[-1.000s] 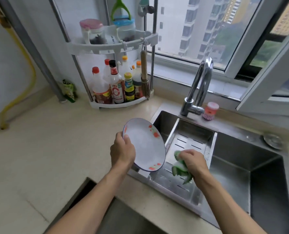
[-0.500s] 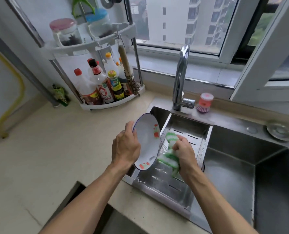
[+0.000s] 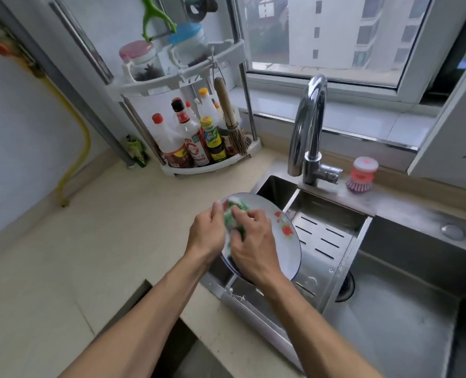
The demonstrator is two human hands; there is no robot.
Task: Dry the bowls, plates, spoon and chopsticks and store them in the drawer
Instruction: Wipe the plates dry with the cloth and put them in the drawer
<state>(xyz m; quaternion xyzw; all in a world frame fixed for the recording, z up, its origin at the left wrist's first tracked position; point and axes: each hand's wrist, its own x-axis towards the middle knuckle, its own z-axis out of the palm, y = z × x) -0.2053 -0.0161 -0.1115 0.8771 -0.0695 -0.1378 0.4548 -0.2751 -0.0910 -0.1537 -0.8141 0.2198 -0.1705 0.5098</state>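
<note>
Head view, nearest first: dark drawer opening cut off by the bottom edge, contents impossible to make out. Two bare forearms reaching up and meeting over the left rim of the sink.

Left hand curled round the left rim of the plate, gripping it from behind, fingertips hidden. Plate tilted up on edge over the worktop's boundary with the sink, above the perforated drain tray. White face, thin blue rim, red flowers with green leaves along the right side; lower left portion hidden behind the right hand. Right hand clutching a green and white cloth, pressing it against the plate's upper left face; cloth blurred, weave not readable, much of it covered by fingers.

Further back: chrome tap at the sink's rear edge, pink dish brush just beside it. Far left corner of the worktop: white corner rack packed with sauce bottles, red and yellow labels present, writing too small to read. Small straw brush hanging beside the bottles. Upper shelf: two jars, pink lid and blue lid, contents dark and unclear. Green peeler cut off by the top edge.
</note>
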